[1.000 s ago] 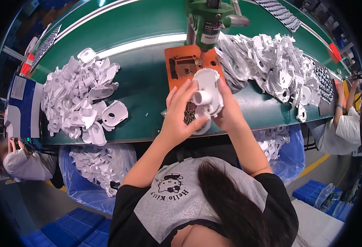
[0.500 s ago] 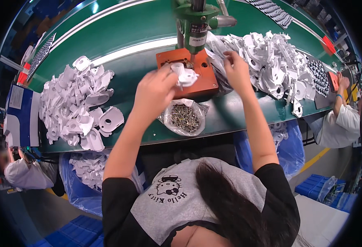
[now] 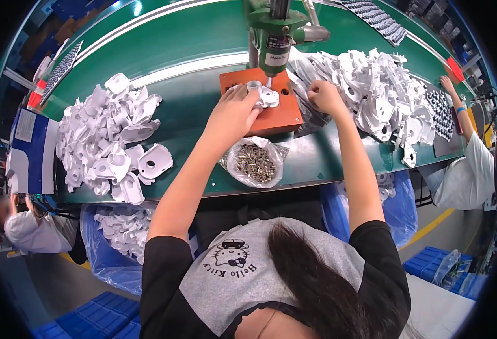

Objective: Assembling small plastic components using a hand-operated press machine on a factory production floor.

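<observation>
My left hand (image 3: 234, 113) grips a white plastic part (image 3: 269, 98) with a short round tube on it. The part rests on the orange fixture block (image 3: 285, 117), below the spindle of a green press (image 3: 277, 42). Right of the block, my right hand (image 3: 327, 99) has its fingers curled together at the clear plastic bag (image 3: 302, 70); what they hold, if anything, is hidden. In front of the block lies an open plastic bag of metal screws (image 3: 255, 164), touched by neither hand.
Heaps of white plastic parts lie at left (image 3: 104, 135) and right (image 3: 381, 93) on the green table. Blue-lined bins (image 3: 107, 268) stand below the front edge. At far right, a co-worker's arm (image 3: 463, 116) reaches past a tray of small dark parts (image 3: 441, 113).
My left hand has lowered the white part onto the orange block under the press. My right hand's fingers have curled closed at the bag. The co-worker's arm at right has reached farther away.
</observation>
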The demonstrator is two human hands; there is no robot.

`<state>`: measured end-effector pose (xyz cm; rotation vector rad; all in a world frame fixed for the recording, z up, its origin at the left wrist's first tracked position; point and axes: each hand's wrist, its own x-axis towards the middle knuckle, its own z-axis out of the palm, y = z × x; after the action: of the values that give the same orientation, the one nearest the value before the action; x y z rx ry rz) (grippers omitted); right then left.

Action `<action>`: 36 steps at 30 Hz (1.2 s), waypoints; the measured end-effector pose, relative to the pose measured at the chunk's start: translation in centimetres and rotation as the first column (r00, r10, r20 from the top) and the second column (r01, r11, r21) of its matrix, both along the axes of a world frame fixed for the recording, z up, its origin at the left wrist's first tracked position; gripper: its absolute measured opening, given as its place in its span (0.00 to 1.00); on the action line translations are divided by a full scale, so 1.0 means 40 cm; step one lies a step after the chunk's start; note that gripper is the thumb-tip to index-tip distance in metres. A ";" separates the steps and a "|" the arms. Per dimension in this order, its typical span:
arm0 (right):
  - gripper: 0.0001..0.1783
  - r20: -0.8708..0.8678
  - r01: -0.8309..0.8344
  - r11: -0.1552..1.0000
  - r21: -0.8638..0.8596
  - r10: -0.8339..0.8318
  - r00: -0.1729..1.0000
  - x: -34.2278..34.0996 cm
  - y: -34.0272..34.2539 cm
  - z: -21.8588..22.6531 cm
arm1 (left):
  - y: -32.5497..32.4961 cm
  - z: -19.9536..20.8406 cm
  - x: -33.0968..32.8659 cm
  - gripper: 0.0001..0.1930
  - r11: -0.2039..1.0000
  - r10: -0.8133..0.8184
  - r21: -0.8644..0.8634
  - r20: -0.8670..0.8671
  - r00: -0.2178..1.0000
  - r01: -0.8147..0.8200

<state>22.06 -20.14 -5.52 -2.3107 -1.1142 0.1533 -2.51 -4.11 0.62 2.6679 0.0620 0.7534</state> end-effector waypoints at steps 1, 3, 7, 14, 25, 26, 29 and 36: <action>0.10 -0.091 0.056 0.998 0.022 -0.054 0.994 -0.014 -0.005 0.028 | 0.000 -0.005 -0.001 0.12 1.000 0.002 0.001 -0.002 1.000 -0.002; 0.09 -0.185 0.112 0.993 0.037 -0.104 0.977 -0.022 -0.005 0.038 | -0.005 -0.018 0.000 0.10 0.995 0.054 0.074 0.069 0.996 -0.059; 0.08 -0.201 0.205 0.948 0.244 -0.157 0.967 -0.021 -0.014 0.039 | -0.034 -0.040 0.028 0.08 0.967 0.134 0.192 0.178 0.975 -0.168; 0.09 -0.416 0.145 0.818 0.556 0.123 0.901 -0.139 0.012 0.146 | -0.001 -0.052 0.006 0.06 0.987 0.092 0.117 0.164 0.982 -0.112; 0.07 -0.083 -0.015 0.890 0.456 0.060 0.995 -0.238 0.083 0.131 | -0.016 -0.090 -0.005 0.07 0.983 0.084 0.155 0.127 0.988 -0.103; 0.07 0.110 -0.139 0.872 0.470 0.098 0.989 -0.226 0.091 0.103 | -0.021 -0.079 -0.010 0.09 0.990 0.061 0.120 0.117 0.991 -0.075; 0.08 0.348 -0.308 0.871 0.383 0.173 0.921 -0.231 0.095 0.087 | -0.025 -0.073 -0.018 0.13 0.995 0.056 0.080 0.117 0.992 -0.066; 0.13 0.502 -0.401 0.905 0.139 0.285 0.817 -0.280 0.075 0.127 | -0.021 -0.076 -0.021 0.14 0.996 0.076 0.044 0.165 0.983 -0.084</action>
<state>10.87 -17.13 -0.43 -1.9518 -1.6943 -0.4166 -3.35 -4.97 -2.43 2.6535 0.1091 1.0092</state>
